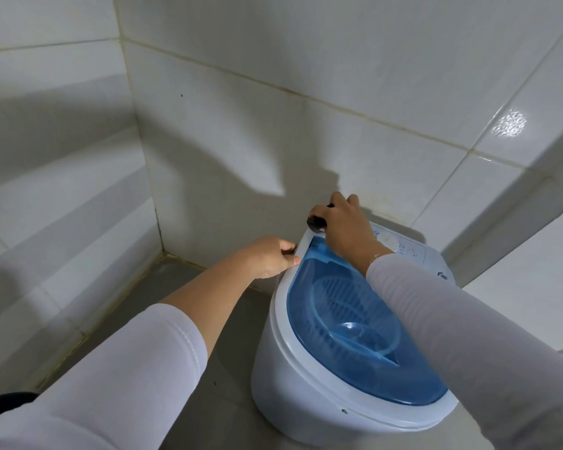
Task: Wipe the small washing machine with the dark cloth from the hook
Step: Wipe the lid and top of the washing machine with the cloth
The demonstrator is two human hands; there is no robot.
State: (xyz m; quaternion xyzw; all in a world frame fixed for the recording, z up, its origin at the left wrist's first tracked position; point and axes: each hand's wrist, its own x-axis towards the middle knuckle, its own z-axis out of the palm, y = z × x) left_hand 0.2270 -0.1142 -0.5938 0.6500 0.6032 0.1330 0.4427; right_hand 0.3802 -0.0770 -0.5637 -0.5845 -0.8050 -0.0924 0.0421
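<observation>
A small white washing machine (293, 378) with a clear blue lid (355, 323) stands on the floor against the tiled wall. My right hand (345, 225) grips a bunched dark cloth (316, 222) and holds it on the machine's back left corner, beside the control panel (400, 245). Most of the cloth is hidden under the hand. My left hand (270, 258) holds the machine's left rim, with the thumb on top of the white edge. No hook is in view.
White tiled walls (338, 92) close in at the back, and another tiled wall meets them at a corner on the left. A tiled ledge (533, 254) juts out at the right behind the machine. Grey floor (208, 352) lies left of the machine.
</observation>
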